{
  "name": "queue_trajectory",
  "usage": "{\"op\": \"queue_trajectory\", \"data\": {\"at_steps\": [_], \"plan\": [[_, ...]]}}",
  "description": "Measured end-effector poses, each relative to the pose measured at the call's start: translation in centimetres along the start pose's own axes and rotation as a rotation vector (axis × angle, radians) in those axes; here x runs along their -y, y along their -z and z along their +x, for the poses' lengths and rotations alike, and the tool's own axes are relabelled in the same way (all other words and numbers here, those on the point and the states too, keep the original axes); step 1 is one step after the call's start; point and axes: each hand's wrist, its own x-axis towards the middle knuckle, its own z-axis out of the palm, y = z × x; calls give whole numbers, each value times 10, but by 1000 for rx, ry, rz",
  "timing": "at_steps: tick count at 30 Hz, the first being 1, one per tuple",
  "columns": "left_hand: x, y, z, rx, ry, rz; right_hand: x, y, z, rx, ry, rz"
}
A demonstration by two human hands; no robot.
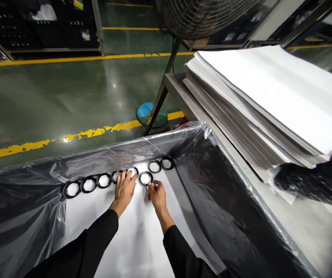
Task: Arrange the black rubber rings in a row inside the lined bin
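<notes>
Several black rings lie in a row on a white sheet along the far wall of a plastic-lined bin. My left hand reaches over the middle of the row, fingers spread, fingertips on two neighbouring rings that it partly covers. My right hand pinches the near edge of a black ring, which sits slightly closer to me than the row. To its right are two more rings, one black ring beside a corner ring. Farther left, an end ring touches the left side of the liner.
The clear plastic liner covers the bin's dark walls. On the right, a metal table carries a stack of white sheets and a black plastic bundle. A fan and a blue round object are beyond.
</notes>
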Motion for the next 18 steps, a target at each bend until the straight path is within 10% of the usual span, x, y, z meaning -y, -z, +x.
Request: {"op": "queue_trajectory", "data": {"at_steps": [10,18], "plan": [[16,-6,6,45,-34,92,0,-31,24,30,-165,296],[-2,-4,2,-13,-34,60,12,17,9,5,-37,-16]]}}
